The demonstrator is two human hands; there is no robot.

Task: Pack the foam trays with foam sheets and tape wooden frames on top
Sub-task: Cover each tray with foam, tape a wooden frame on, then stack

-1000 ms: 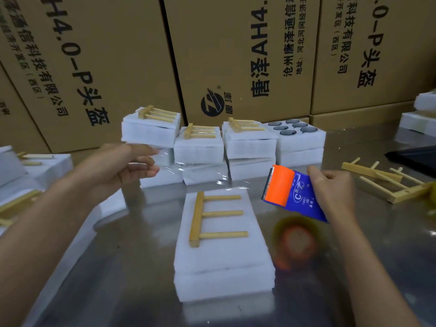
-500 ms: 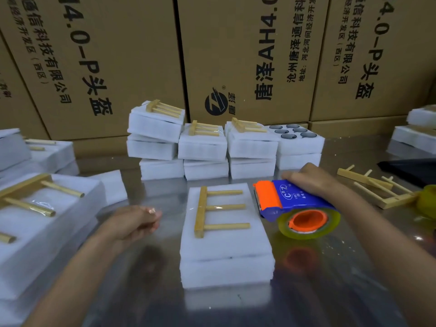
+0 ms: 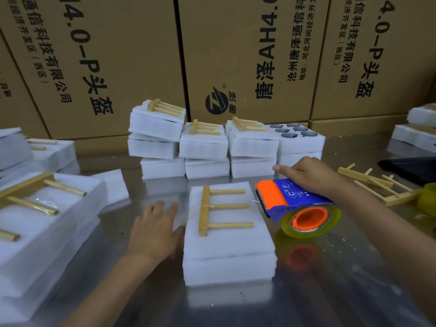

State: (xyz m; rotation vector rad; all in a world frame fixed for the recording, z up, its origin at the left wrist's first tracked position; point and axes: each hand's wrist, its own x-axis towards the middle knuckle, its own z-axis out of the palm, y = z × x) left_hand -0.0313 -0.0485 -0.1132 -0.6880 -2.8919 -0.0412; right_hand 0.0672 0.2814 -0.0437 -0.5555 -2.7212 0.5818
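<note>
Foam tray is now steadied by the flat, relaxed left hand, lowered since a second ago. The tape dispenser, grasped by the right hand, has been brought beside the wooden frame; taping seems imminent.

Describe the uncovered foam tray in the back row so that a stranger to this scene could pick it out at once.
Look along the wall of cardboard boxes to the row of white foam stacks at its foot. The uncovered foam tray tops the rightmost stack. Its neighbours carry wooden frames; it alone shows dark round discs set in its top.
</note>
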